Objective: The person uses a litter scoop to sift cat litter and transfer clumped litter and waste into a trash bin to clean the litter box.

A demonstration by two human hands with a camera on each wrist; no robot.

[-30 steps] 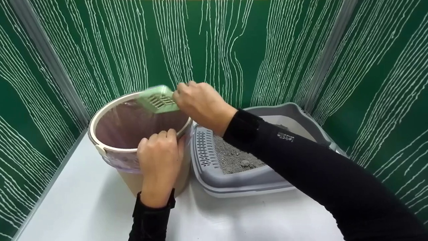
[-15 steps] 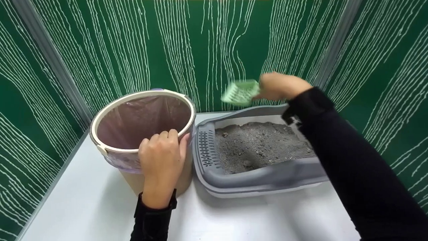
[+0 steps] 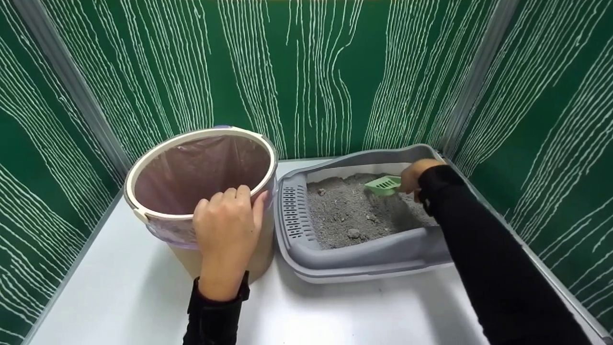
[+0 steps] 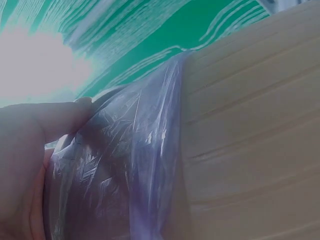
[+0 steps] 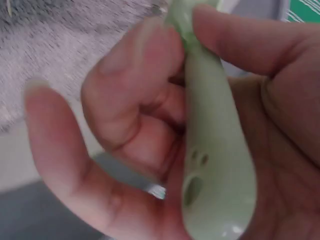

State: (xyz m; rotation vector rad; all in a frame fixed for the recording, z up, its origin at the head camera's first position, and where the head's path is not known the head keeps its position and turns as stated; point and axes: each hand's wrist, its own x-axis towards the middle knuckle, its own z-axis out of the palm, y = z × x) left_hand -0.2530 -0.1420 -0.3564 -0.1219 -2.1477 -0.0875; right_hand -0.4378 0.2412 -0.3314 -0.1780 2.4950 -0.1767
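My left hand grips the near rim of a beige trash can, fingers hooked over the inner edge. A thin purplish trash bag lines the can and folds down outside below the rim. My right hand holds a light green slotted litter scoop over the far right part of the litter box. In the right wrist view, the thumb and fingers close round the scoop's handle, which has a paw-shaped cutout. Grey litter with some clumps fills the box, and the scoop hangs close above it.
The grey litter box stands right of the can, nearly against it, with a slotted step at its left end. Both rest on a white tabletop. Green panels with white wavy lines rise behind and at both sides.
The right hand has carried the scoop from over the trash can rightward, then down to just above the litter. The left hand stays on the can's rim.
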